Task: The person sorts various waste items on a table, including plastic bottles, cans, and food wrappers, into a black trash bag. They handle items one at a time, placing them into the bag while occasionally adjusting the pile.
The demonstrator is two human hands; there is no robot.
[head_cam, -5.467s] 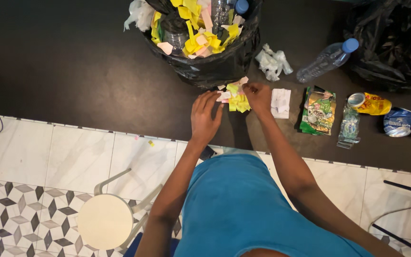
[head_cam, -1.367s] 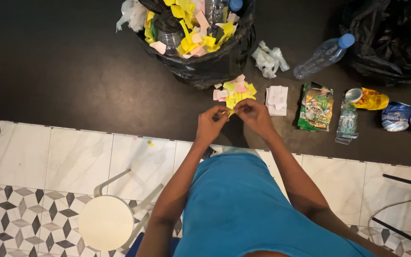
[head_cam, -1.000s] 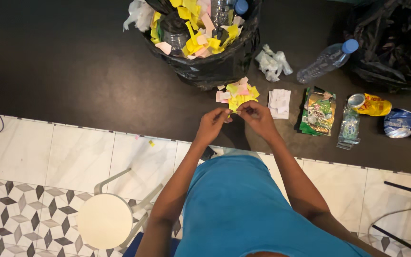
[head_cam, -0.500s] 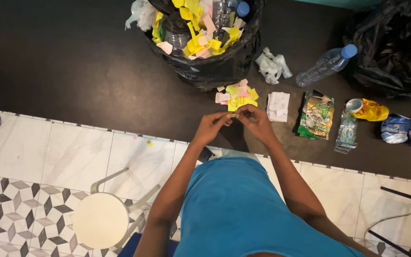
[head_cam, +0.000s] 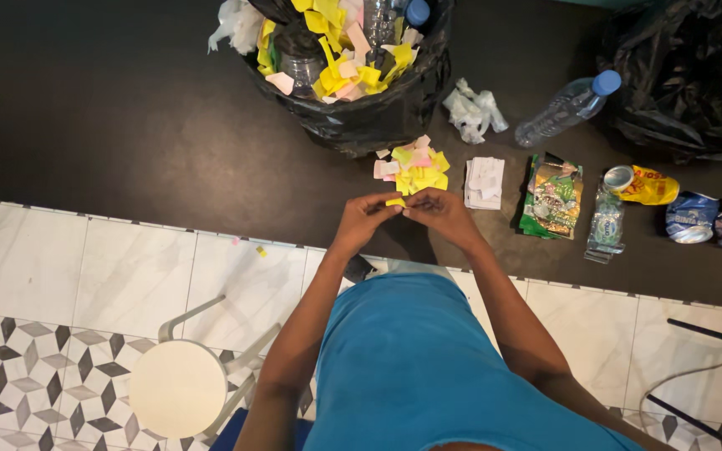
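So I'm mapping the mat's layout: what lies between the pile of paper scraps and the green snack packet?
In the head view, a small stack of white paper lies between the scrap pile and the green packet.

Yellow scrap (head_cam: 395,201) pinched up front, a yellow and pink paper pile (head_cam: 415,167) beyond it. Black bin bag (head_cam: 361,108) stuffed with yellow and pink, a blue-capped clear bottle (head_cam: 566,106), green snack packet (head_cam: 551,196), white stool (head_cam: 179,387), grey-and-white patterned floor tiles (head_cam: 18,376), blue shirt (head_cam: 419,367).
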